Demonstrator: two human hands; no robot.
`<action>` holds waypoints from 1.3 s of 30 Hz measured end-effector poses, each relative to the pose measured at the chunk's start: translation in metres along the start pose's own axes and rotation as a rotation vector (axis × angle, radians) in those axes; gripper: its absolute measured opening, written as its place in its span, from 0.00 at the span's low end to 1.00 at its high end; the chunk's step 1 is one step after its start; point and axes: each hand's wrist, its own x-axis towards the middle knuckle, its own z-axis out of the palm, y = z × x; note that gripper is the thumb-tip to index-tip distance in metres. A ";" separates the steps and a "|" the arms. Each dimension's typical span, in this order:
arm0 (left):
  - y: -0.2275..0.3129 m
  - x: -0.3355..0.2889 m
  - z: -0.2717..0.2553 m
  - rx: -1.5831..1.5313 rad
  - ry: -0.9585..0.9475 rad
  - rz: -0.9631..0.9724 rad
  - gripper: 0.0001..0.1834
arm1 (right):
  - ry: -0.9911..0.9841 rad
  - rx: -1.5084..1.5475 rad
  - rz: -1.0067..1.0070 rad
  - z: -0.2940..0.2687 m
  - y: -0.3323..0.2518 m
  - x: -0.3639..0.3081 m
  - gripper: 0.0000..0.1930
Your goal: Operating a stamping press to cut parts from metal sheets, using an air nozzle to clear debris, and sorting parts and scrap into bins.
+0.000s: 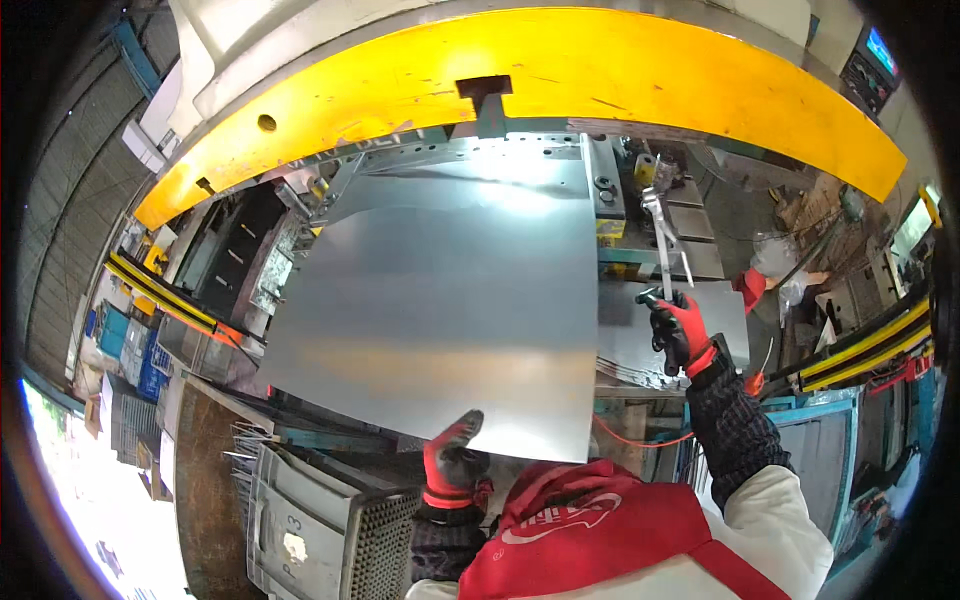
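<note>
A large, shiny metal sheet (450,300) lies in front of me, its far part under the yellow beam. At its near edge is my left hand (455,465) in a red and black glove, closed on the sheet with the thumb on top; the fingers underneath are hidden. Right of the sheet, my right hand (682,335), gloved the same way, is closed round the handle end of a long silver metal hand tool (663,245). The tool points away from me, with a thinner rod beside its shaft; its exact kind cannot be made out.
A thick yellow machine beam (560,70) spans the far side. More flat sheets (715,310) lie under my right hand. A grey perforated crate (310,520) stands at the near left. Yellow-black bars (165,292) flank the machine. An orange cable (640,440) hangs near the front edge.
</note>
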 end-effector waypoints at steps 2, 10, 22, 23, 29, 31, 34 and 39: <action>0.006 0.004 -0.002 -0.277 0.092 -0.480 0.21 | -0.022 0.046 0.060 0.001 0.004 -0.005 0.08; 0.040 0.017 0.001 -0.149 0.112 -0.186 0.09 | 0.165 0.274 -0.040 0.021 0.033 0.040 0.06; 0.070 0.034 0.010 -0.331 0.250 -0.191 0.14 | 0.731 -0.267 -0.189 0.096 0.039 0.169 0.18; 0.071 0.034 0.011 -0.307 0.297 -0.236 0.11 | 0.698 -0.168 -0.187 0.097 0.037 0.170 0.14; 0.075 0.034 0.008 0.065 0.156 -0.167 0.07 | 0.565 0.266 -0.363 0.091 0.072 0.110 0.10; 0.073 0.034 0.009 0.140 0.128 -0.094 0.07 | 0.558 0.328 -0.290 0.083 0.089 0.073 0.10; 0.066 0.033 0.011 -0.023 0.241 -0.126 0.07 | 0.480 0.374 -0.231 0.058 0.099 0.036 0.11; 0.048 0.030 0.002 -0.284 0.182 -0.213 0.07 | 0.586 0.190 -0.336 0.014 0.079 0.066 0.12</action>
